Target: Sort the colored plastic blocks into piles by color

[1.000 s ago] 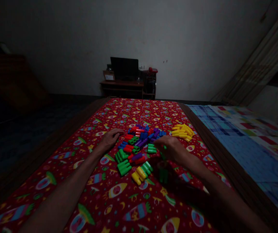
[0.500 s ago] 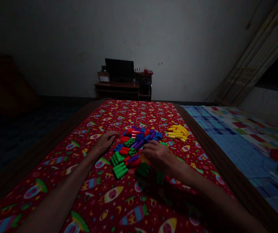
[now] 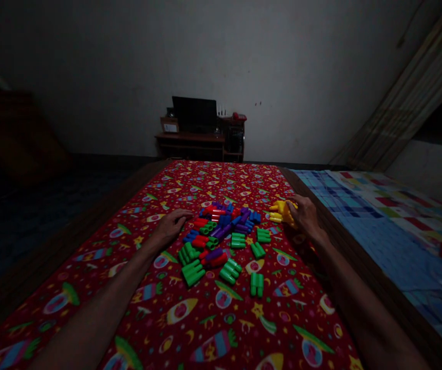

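My left hand rests on the red patterned cloth, its fingers apart and nothing in them, just left of a mixed pile of red, blue and purple plastic pieces. My right hand is at the yellow pieces, fingers closed around the right side of that heap; a yellow piece seems to be in the grip. Several green pieces lie between the mixed pile and the near part of the cloth, one of them nearest to me.
A blue checked and patchwork bedspread lies to the right of the cloth. Against the far wall stands a brown desk with a dark monitor. A curtain hangs at the right.
My right hand has moved right and away from me, from the pile's near side to the yellow heap, uncovering the green pieces. My left hand has stayed in place.
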`<move>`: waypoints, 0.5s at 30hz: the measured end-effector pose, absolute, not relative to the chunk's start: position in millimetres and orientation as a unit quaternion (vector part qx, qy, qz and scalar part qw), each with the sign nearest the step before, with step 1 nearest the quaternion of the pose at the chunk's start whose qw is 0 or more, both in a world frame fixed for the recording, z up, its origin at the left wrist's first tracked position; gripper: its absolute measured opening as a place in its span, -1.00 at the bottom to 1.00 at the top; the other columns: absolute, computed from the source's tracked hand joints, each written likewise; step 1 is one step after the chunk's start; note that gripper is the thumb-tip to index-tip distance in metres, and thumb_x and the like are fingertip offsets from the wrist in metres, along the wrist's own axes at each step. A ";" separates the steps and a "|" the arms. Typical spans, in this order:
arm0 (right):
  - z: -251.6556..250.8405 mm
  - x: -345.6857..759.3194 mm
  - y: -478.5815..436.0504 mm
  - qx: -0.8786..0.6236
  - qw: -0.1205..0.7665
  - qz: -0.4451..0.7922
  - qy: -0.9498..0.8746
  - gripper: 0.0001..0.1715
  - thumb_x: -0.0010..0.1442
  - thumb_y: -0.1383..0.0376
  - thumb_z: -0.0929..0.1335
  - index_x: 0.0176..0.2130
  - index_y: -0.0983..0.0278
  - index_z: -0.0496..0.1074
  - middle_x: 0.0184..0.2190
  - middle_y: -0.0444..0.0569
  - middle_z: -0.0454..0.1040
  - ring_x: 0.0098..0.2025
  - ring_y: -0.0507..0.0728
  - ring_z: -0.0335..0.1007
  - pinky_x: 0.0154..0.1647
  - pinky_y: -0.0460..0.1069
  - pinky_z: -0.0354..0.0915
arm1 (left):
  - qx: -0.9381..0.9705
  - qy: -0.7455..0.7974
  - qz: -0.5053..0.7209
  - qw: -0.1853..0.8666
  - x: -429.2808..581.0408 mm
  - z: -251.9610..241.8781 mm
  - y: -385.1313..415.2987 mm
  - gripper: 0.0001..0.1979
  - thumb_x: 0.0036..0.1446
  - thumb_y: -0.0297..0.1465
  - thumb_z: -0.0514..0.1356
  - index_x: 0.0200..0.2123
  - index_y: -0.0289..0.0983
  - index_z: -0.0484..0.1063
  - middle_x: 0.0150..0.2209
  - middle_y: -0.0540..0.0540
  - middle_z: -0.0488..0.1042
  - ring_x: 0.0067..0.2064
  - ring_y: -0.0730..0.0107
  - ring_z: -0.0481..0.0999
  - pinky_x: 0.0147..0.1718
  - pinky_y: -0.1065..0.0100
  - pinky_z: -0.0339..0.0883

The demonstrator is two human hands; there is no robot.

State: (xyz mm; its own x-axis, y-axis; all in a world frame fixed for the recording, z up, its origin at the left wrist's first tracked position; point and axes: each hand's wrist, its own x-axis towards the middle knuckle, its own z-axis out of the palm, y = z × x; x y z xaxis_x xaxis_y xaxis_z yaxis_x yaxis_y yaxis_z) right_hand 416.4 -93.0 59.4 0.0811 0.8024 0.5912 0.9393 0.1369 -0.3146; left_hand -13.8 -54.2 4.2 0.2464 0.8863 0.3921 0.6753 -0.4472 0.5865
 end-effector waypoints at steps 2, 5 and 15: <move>63.0 404.4 -97.5 -0.627 0.374 -0.081 -0.679 -0.63 0.22 0.24 0.23 -0.15 0.34 0.53 -0.13 0.16 0.55 -0.07 0.23 0.45 -0.01 0.09 0.30 | 0.775 0.506 0.349 0.147 -14.0 3.5 -54.1 -0.62 0.11 -0.21 -0.02 -0.25 -0.25 0.54 -0.12 -0.15 0.57 -0.07 0.19 0.52 0.01 0.17 0.36; 61.2 372.6 -106.6 -0.586 0.373 0.044 -0.718 -0.57 0.28 0.17 0.18 -0.12 0.31 0.53 -0.18 0.09 0.58 -0.17 0.19 0.50 -0.10 0.06 0.36 | 0.768 0.516 0.348 0.152 -14.5 2.9 -56.0 -0.61 0.13 -0.21 -0.02 -0.17 -0.24 0.53 -0.09 -0.15 0.56 -0.05 0.18 0.51 0.02 0.16 0.35; 14.0 320.0 -73.4 -0.549 0.275 0.159 -0.773 -0.35 0.36 0.04 0.02 0.21 0.32 0.25 0.23 0.16 0.24 0.31 0.20 0.03 0.29 0.20 0.00 | 0.777 0.487 0.332 0.222 38.6 21.1 -27.5 -0.40 0.23 -0.14 -0.18 0.16 -0.35 0.29 0.23 -0.23 0.27 0.29 0.16 0.17 0.25 0.11 0.03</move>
State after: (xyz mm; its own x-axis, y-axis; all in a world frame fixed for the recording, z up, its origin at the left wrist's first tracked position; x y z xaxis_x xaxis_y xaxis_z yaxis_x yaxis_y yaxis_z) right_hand 320.0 -73.4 14.0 -0.2471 0.9363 0.2496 0.7612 0.3469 -0.5479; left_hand 38.6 -27.5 21.1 0.3045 0.9042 0.2995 0.6095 -0.4266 0.6682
